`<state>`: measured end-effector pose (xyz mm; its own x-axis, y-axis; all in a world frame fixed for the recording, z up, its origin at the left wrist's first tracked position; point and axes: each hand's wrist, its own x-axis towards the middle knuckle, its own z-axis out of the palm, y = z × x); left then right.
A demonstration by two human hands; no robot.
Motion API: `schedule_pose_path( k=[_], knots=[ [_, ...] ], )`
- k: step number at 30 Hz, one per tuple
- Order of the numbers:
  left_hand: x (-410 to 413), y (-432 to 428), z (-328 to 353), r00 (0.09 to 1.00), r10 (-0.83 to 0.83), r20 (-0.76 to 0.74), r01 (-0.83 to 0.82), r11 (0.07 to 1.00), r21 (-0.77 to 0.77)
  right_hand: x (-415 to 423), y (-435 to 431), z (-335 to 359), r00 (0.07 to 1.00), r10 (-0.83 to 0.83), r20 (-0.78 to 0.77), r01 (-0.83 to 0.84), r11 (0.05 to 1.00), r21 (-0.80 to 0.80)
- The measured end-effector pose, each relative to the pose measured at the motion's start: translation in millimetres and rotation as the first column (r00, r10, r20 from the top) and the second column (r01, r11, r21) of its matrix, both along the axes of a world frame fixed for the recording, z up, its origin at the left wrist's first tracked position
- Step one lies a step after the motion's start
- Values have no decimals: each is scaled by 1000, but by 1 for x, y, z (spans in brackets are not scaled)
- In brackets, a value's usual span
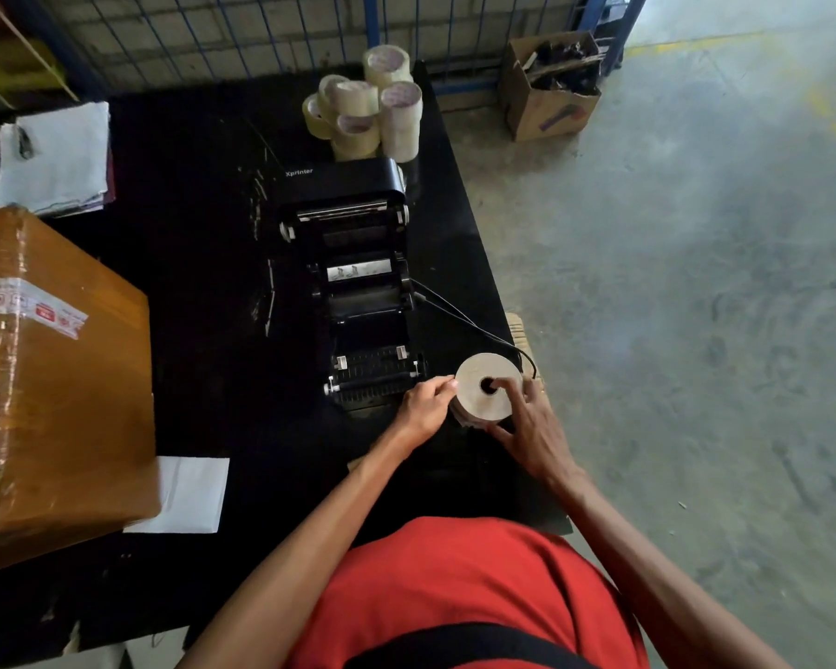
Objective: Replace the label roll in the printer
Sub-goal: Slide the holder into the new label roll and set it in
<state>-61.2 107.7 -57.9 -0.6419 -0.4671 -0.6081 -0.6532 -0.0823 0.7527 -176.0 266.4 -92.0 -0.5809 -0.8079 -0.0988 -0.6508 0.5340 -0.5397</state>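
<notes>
Both hands hold the label roll [488, 389] just beside the near right corner of the printer [358, 301], above the black table [189, 282]. Left hand [423, 408] pinches the roll's left rim with its fingertips; right hand [527, 427] grips the right side (one finger lies at the core hole). Printer cover stands open, its roll bay empty. Tape rolls [368, 108] sit behind the printer.
</notes>
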Motion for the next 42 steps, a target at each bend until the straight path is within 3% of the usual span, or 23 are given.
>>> schedule_pose_path(
  k=[4, 7, 11, 13, 14, 16, 18, 22, 26, 29, 32, 35, 37, 39, 42],
  knots=[
    [0, -3, -1, 1000, 12, -9, -12, 1000, 2, -1, -1, -1, 999, 48, -21, -48, 999, 10],
    [0, -2, 0, 1000, -7, -26, 7, 999, -33, -5, -1, 2, 999, 25, 48, -25, 1000, 6],
    [-3, -2, 10, 977, -57, -206, 1, 966, -259, -11, 6, 22, 957, -84, 277, 132, 978, -160],
    [-4, -3, 19, 959, -54, -280, -60, 921, -385, -12, 8, 41, 868, -122, 481, 247, 947, -204],
    [-4, -5, 25, 951, -28, -307, -100, 914, -394, -11, 9, 51, 778, -116, 617, 313, 924, -221],
    [-2, -9, 41, 938, 89, -335, -191, 939, -286, -8, 10, 68, 532, -14, 846, 429, 866, -255],
    [3, -14, 56, 934, 196, -300, -230, 970, -83, -5, 9, 82, 352, 100, 931, 482, 833, -271],
    [16, -13, 67, 907, 222, -357, -110, 945, 308, 5, -4, 99, 225, 188, 956, 490, 826, -278],
    [21, -7, 74, 855, 369, -365, -231, 900, 369, 11, -15, 109, 303, 148, 941, 429, 860, -274],
    [24, -3, 72, 822, 449, -350, -289, 859, 424, 16, -20, 114, 512, 28, 859, 322, 920, -222],
    [27, -3, 67, 809, 489, -328, -326, 836, 441, 14, -28, 117, 751, -100, 653, 329, 914, -238],
    [30, -7, 62, 823, 470, -319, -341, 858, 385, 3, -37, 123, 961, -75, 265, 177, 906, -385],
    [32, -9, 57, 826, 464, -321, -339, 862, 376, -1, -46, 130, 999, 17, 36, -6, 957, -291],
    [34, -10, 53, 830, 457, -320, -333, 866, 372, -2, -54, 135, 993, 105, -47, -111, 982, -150],
    [35, -10, 49, 831, 465, -306, -351, 864, 361, -4, -59, 142, 979, 166, -116, -177, 980, -93]
  ],
)
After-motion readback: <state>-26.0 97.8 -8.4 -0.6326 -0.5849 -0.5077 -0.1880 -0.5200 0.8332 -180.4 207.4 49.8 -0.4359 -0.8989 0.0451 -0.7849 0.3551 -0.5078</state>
